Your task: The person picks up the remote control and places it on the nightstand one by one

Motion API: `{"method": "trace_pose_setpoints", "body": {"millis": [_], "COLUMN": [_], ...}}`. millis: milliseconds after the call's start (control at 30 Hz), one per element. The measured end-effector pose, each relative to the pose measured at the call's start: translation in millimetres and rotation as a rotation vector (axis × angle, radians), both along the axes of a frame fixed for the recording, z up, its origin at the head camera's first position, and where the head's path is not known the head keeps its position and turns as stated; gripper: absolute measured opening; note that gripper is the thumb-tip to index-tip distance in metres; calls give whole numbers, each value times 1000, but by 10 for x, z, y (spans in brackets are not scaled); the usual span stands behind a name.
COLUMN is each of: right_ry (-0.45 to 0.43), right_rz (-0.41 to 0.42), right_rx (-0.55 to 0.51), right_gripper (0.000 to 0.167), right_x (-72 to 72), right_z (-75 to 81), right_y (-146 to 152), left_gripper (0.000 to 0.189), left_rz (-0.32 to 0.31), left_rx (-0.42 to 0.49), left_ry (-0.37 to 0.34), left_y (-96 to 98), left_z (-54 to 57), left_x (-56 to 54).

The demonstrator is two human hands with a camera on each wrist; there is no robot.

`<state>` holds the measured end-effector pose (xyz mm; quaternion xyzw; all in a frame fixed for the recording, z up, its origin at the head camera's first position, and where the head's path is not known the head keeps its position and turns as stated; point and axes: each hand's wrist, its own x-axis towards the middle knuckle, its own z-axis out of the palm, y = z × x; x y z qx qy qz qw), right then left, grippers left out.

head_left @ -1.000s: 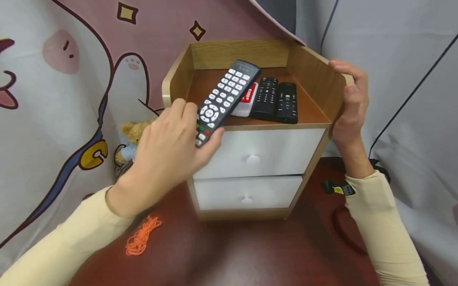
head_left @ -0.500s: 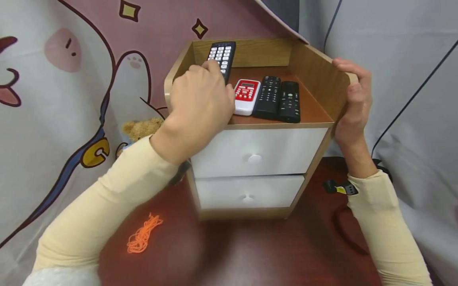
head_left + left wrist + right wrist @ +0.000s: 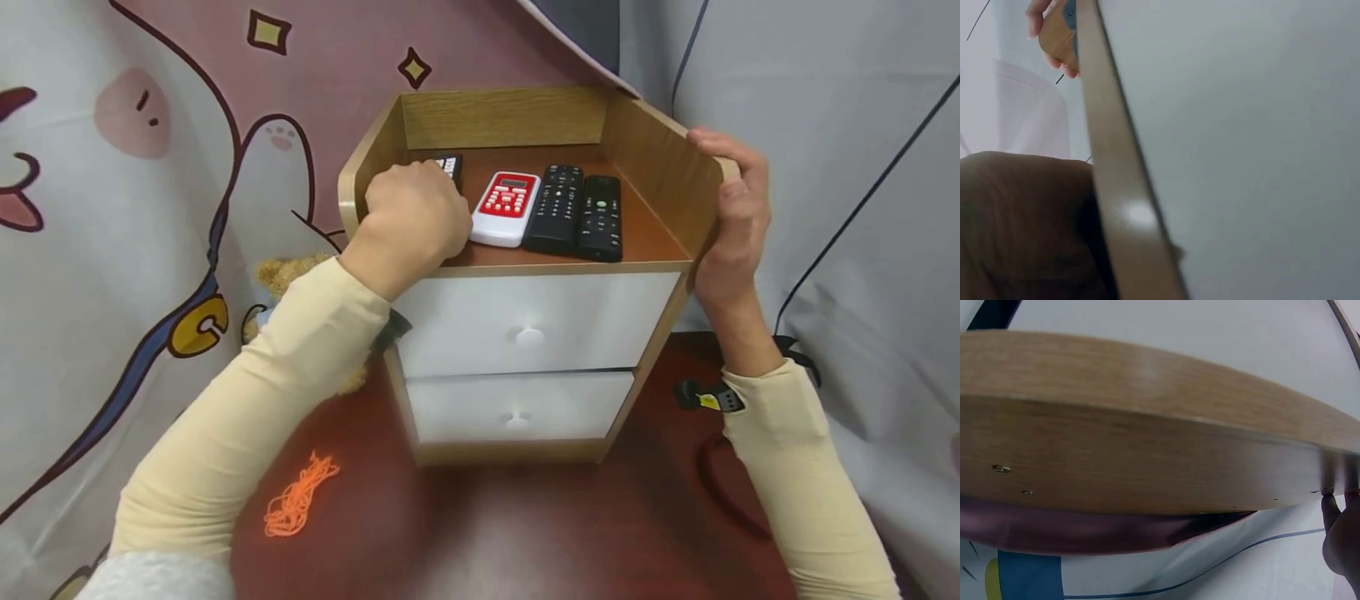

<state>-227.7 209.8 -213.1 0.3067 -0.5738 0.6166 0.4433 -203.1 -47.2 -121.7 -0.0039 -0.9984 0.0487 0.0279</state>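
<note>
In the head view my left hand (image 3: 416, 208) is over the left end of the cabinet's top shelf (image 3: 480, 265), its fingers curled over a black remote control (image 3: 452, 165) with white buttons. Only the far end of that remote shows; the hand hides the rest. To its right lie a white and red remote control (image 3: 506, 208) and two black ones, a longer remote (image 3: 557, 208) and a shorter remote (image 3: 601, 217), side by side. My right hand (image 3: 735, 221) grips the front edge of the cabinet's right side panel (image 3: 660, 175).
Below the shelf are two white drawers with round knobs, an upper drawer (image 3: 480, 321) and a lower drawer (image 3: 465, 408). Orange string (image 3: 300, 496) lies on the dark red surface (image 3: 525, 533). A teddy bear (image 3: 288, 273) sits left of the cabinet, partly hidden. Printed cloth (image 3: 315, 50) hangs behind.
The left hand has carried the black remote from in front of the shelf, up and over, then down to the shelf's left side. The right hand keeps its hold on the panel.
</note>
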Motion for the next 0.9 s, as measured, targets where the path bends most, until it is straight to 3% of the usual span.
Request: {"method": "trace_pose_setpoints", "body": {"millis": [133, 567, 700, 800, 900], "right_ry": [-5, -8, -13, -13, -9], "right_rz": [8, -20, -15, -10, -14], "right_rx": [2, -2, -11, -19, -17], "right_gripper": [37, 37, 36, 36, 36], "right_x": [-22, -57, -65, -67, -61], "right_z": [-17, -42, -48, -32, -16], "right_y": [-4, 66, 74, 66, 50], "left_gripper": [59, 71, 73, 70, 65], "left_rz": [8, -98, -171, -249, -387], "left_rx": [0, -117, -66, -14, 27], "left_ry": [-10, 122, 191, 280, 385], "left_y": [-13, -2, -3, -7, -25], "left_z": [-58, -102, -83, -77, -100], "left_x": [-20, -23, 29, 80, 122]}}
